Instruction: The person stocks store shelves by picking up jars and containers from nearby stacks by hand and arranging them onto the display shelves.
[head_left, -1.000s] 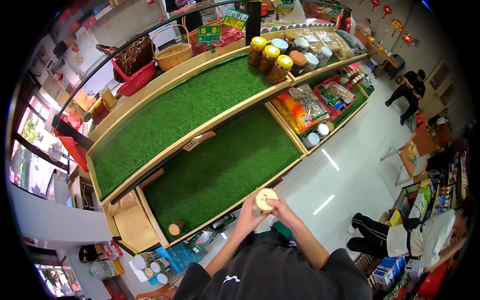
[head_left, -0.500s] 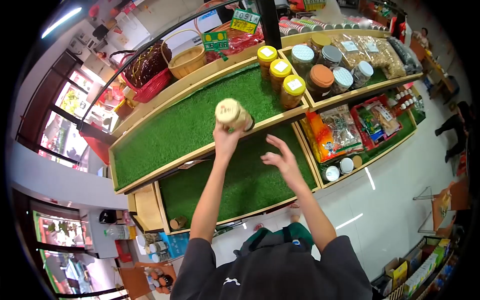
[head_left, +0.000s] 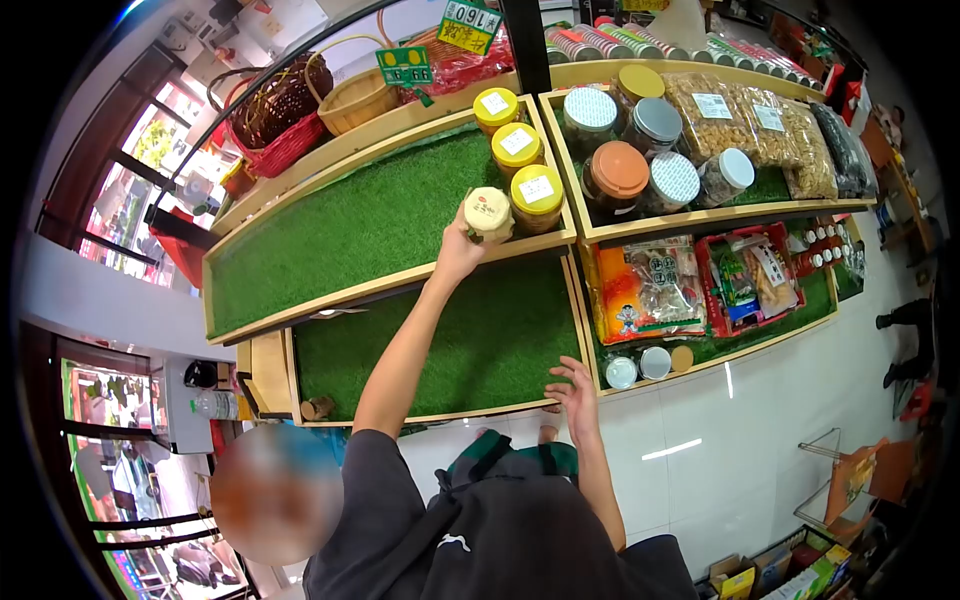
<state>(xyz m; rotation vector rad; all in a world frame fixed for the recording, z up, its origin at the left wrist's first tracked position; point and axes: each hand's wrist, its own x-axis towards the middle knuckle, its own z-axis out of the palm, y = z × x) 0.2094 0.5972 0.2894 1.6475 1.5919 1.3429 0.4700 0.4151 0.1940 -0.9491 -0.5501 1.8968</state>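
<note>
My left hand [head_left: 461, 249] is wrapped round a jar with a cream paper-covered lid [head_left: 489, 213] at the upper shelf's front edge. It stands close beside the nearest yellow-lidded jar [head_left: 537, 192]; I cannot tell whether they touch. Two more yellow-lidded jars [head_left: 516, 146] line up behind that one. Green artificial grass [head_left: 350, 230] covers the upper shelf. My right hand [head_left: 577, 390] hangs open near the front edge of the lower shelf [head_left: 440, 345], its fingers apart and holding nothing.
Jars with orange [head_left: 619, 170], grey and patterned lids fill the right compartment beside bagged dry goods [head_left: 710, 110]. Below them lie packets [head_left: 655, 285] and a red basket [head_left: 750, 270]. Woven baskets [head_left: 360, 105] stand behind the shelf. A small jar [head_left: 318, 408] lies at lower left.
My left hand has carried the cream-lidded jar to the right, up beside the yellow-lidded jars. My right hand has dropped back toward my body. The view has shifted slightly.
</note>
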